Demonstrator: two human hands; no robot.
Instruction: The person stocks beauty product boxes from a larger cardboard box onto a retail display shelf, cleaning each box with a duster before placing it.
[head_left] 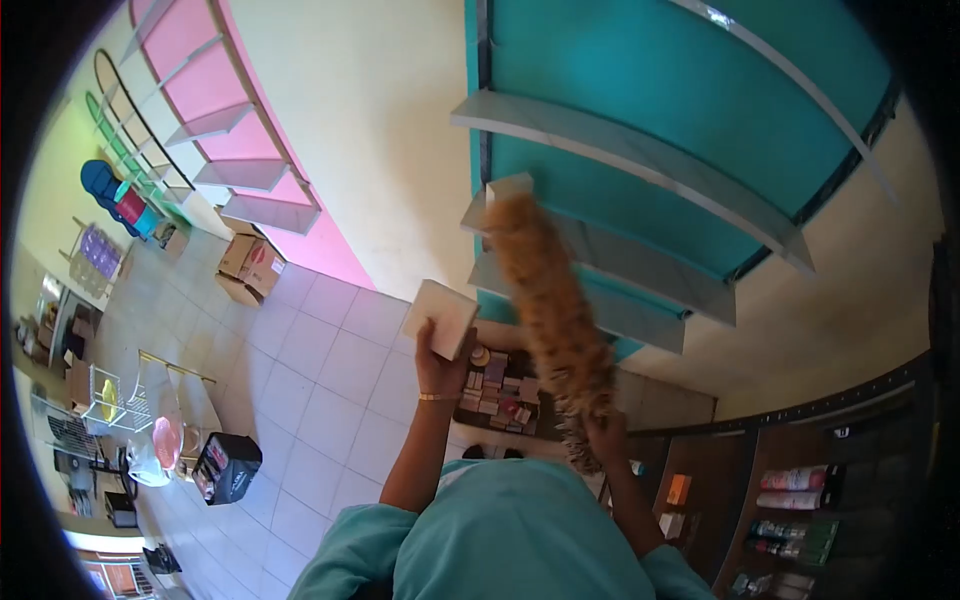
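My left hand (438, 366) is closed around a flat, pale square box (442, 312), held out in front of the wall. In my right hand (606, 436) is the lower end of a long, fluffy brown duster (548, 285) with dark spots. The duster points up and away from me, its tip blurred at a white shelf (650, 268) on the teal panel. A small pale box (511, 186) stands at the left end of that shelf, right by the duster's tip.
Below the shelves, a carton (502, 392) of small boxes sits on the tiled floor. Wall shelving (735, 480) with packaged goods runs along the right. To the left are a cardboard box (250, 262), a black bag (232, 466) and a pink panel with shelves (243, 174).
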